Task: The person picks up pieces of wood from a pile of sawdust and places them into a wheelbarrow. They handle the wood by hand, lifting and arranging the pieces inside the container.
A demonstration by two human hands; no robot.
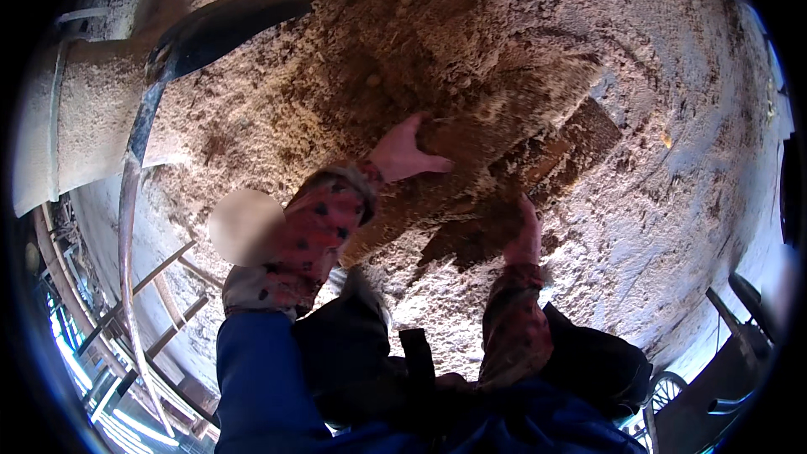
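My left hand point(407, 151) reaches over a long brown slab point(538, 101) that looks like rough bark or wood dusted with sawdust. Its thumb and forefinger spread wide apart, against or just above the slab's near left part. Lower and to the right, my right hand point(525, 231) is at the near edge of a dark brown wood piece point(471, 235), its thumb pointing up and its other fingers mostly hidden. Another flat brown piece point(593, 134) lies beyond it, under the slab's right end. Motion blurs the slab a little.
Loose sawdust point(277, 109) covers the floor, heaped toward the far side. A shovel point(223, 34) stands at the left, dark blade up, its long handle running down. Left are a dusty pipe-like shape point(101, 109) and a wooden ladder-like frame point(168, 273); a spoked wheel point(667, 388) is lower right.
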